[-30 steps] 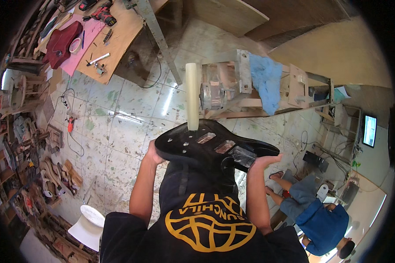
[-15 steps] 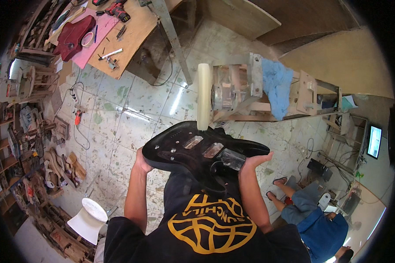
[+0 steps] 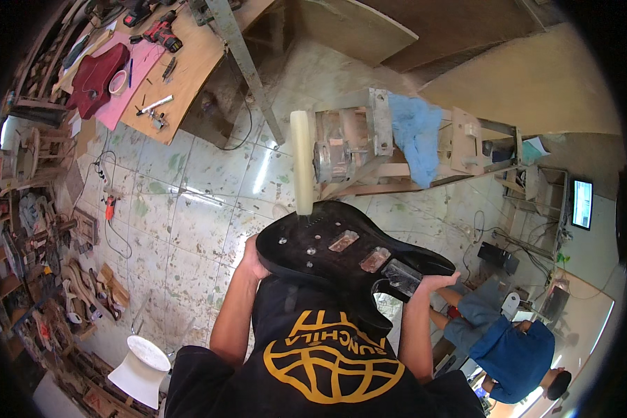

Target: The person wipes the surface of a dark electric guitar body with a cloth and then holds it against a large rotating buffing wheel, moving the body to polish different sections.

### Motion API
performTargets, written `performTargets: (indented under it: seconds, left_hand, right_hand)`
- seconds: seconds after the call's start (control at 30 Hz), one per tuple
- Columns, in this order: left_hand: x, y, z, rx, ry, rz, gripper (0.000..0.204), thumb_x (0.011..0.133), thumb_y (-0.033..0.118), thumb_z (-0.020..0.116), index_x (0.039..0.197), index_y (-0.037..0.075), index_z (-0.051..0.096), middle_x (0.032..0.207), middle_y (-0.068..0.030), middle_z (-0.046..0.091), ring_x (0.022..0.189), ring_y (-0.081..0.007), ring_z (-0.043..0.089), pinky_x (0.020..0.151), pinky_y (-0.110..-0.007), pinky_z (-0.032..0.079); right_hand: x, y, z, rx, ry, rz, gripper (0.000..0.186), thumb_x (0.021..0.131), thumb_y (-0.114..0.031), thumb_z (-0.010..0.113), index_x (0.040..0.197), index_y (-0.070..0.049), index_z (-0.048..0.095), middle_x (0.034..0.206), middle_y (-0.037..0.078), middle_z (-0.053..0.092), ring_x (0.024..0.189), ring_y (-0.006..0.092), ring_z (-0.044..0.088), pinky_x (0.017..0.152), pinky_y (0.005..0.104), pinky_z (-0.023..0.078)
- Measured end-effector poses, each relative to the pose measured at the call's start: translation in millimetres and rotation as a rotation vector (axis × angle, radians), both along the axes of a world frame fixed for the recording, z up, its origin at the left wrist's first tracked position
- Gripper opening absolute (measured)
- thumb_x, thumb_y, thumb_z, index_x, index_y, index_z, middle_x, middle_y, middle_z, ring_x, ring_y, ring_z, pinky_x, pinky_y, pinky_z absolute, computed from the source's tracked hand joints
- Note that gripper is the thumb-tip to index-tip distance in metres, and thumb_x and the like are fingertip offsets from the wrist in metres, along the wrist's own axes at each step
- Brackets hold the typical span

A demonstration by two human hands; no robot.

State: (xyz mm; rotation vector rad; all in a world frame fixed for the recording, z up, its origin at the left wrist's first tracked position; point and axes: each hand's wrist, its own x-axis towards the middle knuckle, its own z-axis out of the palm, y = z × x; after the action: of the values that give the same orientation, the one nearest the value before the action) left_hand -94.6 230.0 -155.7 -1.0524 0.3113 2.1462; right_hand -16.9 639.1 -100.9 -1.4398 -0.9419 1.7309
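Note:
A glossy black electric guitar body (image 3: 320, 240) lies across both my hands, its face up, with bare routed pockets and several drilled holes showing. My left hand (image 3: 253, 259) grips its rounded lower end, the fingers partly hidden beneath. Under the horn and neck-pocket end, my right hand (image 3: 435, 283) supports the body with its palm and thumb; most of its fingers are out of sight. The far edge of the body meets the rim of a pale buffing wheel (image 3: 302, 161), near the rounded end. Whether the wheel spins I cannot tell.
The wheel's wooden stand (image 3: 467, 143), draped with a blue cloth (image 3: 416, 136), stretches right. A workbench (image 3: 209, 42) at upper left carries a red guitar body (image 3: 97, 78) and a drill (image 3: 163, 33). At left stands a white stool (image 3: 139, 369); a person (image 3: 512, 355) sits at lower right.
The guitar body has shifted right across the wheel and tilted, its horn end nearer me. The wheel now meets it closer to the rounded end. Both hands have moved with it.

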Motion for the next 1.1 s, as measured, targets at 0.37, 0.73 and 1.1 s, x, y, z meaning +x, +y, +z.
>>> performTargets:
  seconds: [0.37,0.73,1.1]
  left_hand:
    - [18,-24,24,-0.083,-0.050,0.040,0.041,0.092,0.024,0.033,0.109,-0.004,0.058,0.104,-0.0202,0.064,0.093,-0.0313,0.063,0.086,-0.046,0.052]
    - [40,-67,49,-0.283,-0.072,0.193,0.044,0.092,0.025,0.032,0.112,-0.005,0.058,0.108,-0.0211,0.064,0.094,-0.0310,0.064,0.086,-0.043,0.053]
    - [22,-101,21,-0.393,-0.037,0.222,0.045,0.091,0.024,0.029,0.110,-0.004,0.058,0.107,-0.0200,0.064,0.094,-0.0309,0.063,0.087,-0.043,0.052]
  right_hand:
    - [-2,-27,9,-0.031,0.047,0.086,0.086,0.081,-0.069,0.036,0.134,-0.002,0.039,0.133,0.020,0.044,0.117,0.0381,0.045,0.098,0.0493,0.037]
    - [-13,-52,-57,-0.314,0.068,0.229,0.091,0.082,-0.073,0.027,0.138,-0.002,0.035,0.136,0.021,0.043,0.116,0.0394,0.048,0.097,0.0506,0.040]
    - [-67,-101,-136,-0.379,0.071,0.304,0.079,0.085,-0.066,0.025,0.124,-0.002,0.050,0.119,0.021,0.056,0.107,0.0388,0.053,0.095,0.0489,0.042]
